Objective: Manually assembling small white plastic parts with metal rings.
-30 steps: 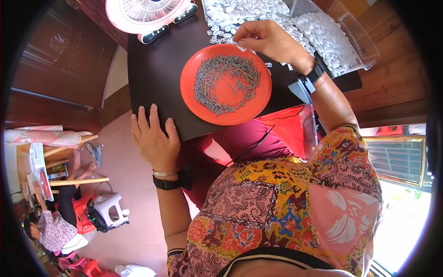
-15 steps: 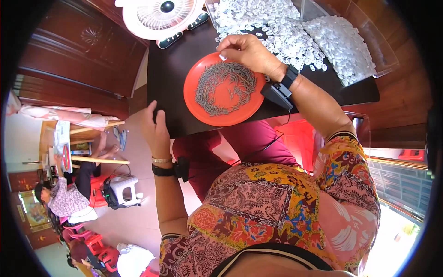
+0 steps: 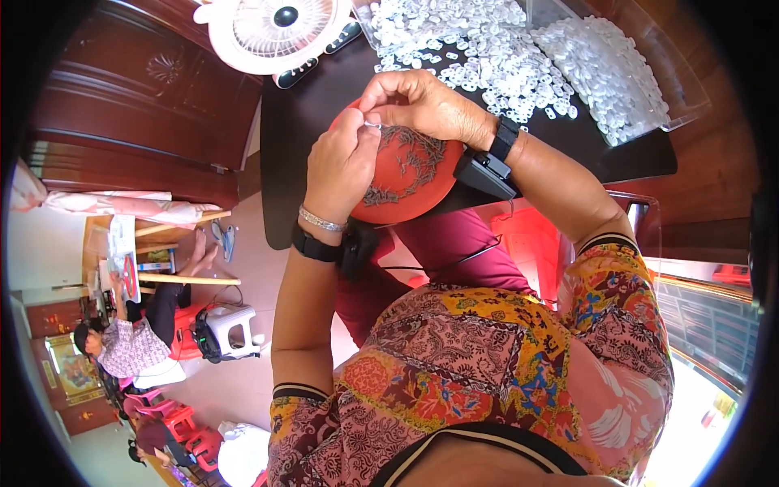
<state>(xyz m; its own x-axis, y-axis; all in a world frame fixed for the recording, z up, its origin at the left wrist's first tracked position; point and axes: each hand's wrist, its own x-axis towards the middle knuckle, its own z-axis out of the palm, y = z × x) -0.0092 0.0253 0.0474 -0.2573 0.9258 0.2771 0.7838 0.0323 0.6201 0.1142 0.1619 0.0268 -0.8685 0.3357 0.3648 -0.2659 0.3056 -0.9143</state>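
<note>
Above the orange-red plate [image 3: 389, 213], my two hands meet with their fingertips pinched together. A small white plastic piece [image 3: 372, 124] shows between them. My right hand [image 3: 430, 105] is closed on that piece from the right, wrist bent over the plate's far edge. From the left, my left hand [image 3: 342, 161] is closed with thumb and finger pressed against the same spot; whatever else it may hold is hidden. Many small grey screw-like pieces [image 3: 422, 154] lie in the plate, partly covered by my left hand.
A pile of white plastic pieces [image 3: 495, 69] spreads over the dark table [image 3: 284, 187], beside a clear bin [image 3: 682, 105] with more pieces. A white fan [image 3: 284, 32] stands at the far left. Another person [image 3: 122, 345] sits to the left, near a white stool [image 3: 235, 329].
My left hand has moved up and right from beside the table edge to meet my right hand. Its spread fingers have closed. My right hand has shifted slightly left, still pinching the white piece.
</note>
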